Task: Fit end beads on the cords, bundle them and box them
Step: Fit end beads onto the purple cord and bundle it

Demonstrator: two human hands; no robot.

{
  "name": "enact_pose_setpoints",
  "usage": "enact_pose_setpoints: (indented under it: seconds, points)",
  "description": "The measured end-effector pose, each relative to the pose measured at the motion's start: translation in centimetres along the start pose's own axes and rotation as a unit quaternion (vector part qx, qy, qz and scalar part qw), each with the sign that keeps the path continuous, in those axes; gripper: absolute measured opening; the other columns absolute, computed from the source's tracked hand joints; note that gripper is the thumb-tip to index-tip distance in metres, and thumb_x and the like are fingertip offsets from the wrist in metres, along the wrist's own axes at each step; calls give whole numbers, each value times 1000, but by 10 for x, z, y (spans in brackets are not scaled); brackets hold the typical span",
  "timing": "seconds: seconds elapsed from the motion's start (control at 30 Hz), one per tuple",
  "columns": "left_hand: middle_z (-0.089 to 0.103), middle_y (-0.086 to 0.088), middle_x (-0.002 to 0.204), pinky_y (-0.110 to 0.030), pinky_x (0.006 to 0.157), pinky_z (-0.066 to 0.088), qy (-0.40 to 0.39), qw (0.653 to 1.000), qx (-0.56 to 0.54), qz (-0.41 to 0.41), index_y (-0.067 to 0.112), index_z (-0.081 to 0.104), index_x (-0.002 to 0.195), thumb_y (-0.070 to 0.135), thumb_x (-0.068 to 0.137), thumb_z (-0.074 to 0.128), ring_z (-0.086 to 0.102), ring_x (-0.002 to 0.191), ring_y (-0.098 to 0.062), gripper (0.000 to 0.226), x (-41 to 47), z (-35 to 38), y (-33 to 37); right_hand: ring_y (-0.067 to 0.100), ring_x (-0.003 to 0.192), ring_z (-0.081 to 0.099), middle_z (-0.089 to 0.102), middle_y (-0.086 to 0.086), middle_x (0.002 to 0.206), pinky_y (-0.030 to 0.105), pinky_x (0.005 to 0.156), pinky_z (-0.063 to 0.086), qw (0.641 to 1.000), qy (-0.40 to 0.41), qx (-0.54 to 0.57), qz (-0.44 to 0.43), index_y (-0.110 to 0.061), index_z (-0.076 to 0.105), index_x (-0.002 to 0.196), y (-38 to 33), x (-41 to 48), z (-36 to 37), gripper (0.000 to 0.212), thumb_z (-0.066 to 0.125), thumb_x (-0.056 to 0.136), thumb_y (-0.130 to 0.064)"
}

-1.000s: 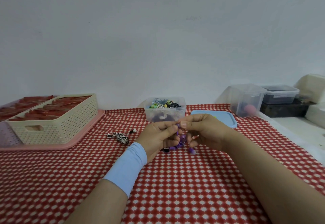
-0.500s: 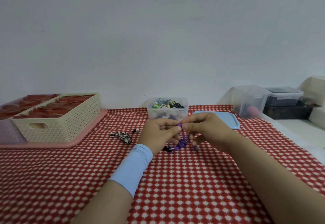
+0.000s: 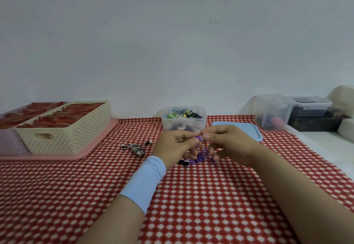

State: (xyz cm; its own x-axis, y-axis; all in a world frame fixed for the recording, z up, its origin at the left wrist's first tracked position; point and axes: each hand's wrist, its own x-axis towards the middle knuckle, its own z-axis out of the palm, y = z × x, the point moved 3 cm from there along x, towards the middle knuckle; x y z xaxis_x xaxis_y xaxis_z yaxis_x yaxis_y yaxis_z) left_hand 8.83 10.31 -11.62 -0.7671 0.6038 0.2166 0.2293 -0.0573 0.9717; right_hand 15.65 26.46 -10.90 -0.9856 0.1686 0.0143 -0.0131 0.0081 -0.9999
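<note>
Hardly any change vs 1 s ago: purple bead (image 3: 199, 138) pinched btwn left hand (image 3: 173, 148) & right hand (image 3: 231, 144) fingers as before, purple cord (image 3: 203, 153) coil hung below, just over counter (image 3: 210, 205). Bead fit judged unfinished; bundling + boxing pending

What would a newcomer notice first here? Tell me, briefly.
The left hand and right hand pinch a purple cord at the centre, above the red checked cloth. A cream basket sits far left; a clear tub of cords stands just behind the hands.
</note>
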Motion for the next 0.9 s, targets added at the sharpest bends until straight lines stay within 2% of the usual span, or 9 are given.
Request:
enact_pose_setpoints:
  seconds: [0.27,0.43,0.53,0.6,0.77,0.9]
  points:
    - [74,-7,80,-24,58,55,-16,999,-37,-21,14,76,95,3,91,65,64,63,-14,16,2,-2,-4,17,56,61,72,7,75,29,47,54,1000,-1,-12,-17,-9,78,87,-2,-2,7,23,76,72,-26]
    - [73,-7,79,-23,58,55,-20,997,-70,-41,10,75,98,3,92,63,64,64,-13,15,3,0,-9,16,57,61,73,10,80,29,49,53,1000,18,-12,-17,-5,77,97,0,-3,8,17,73,87,-17]
    - [72,-6,80,-22,56,55,-21,993,-107,-53,4,72,105,5,93,61,64,62,-11,17,5,-1,-10,14,60,62,74,7,82,27,50,53,1000,8,7,-8,-9,78,96,-2,-3,9,25,75,78,-27]
    - [72,-5,77,-21,56,56,-29,993,-101,-54,4,72,105,4,93,60,64,62,-11,17,4,-1,-10,14,60,62,74,8,83,27,50,53,1000,1,2,0,-8,79,95,-3,-3,9,27,77,75,-26]
    - [72,-6,77,-21,57,56,-41,994,-91,-52,7,72,102,1,93,59,65,63,-11,17,4,-2,-9,14,56,60,73,7,76,25,48,50,1000,4,-4,15,-7,77,89,-2,-2,10,8,73,85,-14]
    - [73,-7,81,-23,59,56,-36,996,-69,-52,9,73,102,3,93,61,65,65,-13,16,5,-3,-9,12,56,61,75,6,77,26,51,52,1000,16,-17,10,-9,78,90,-3,-3,10,8,74,87,-15]
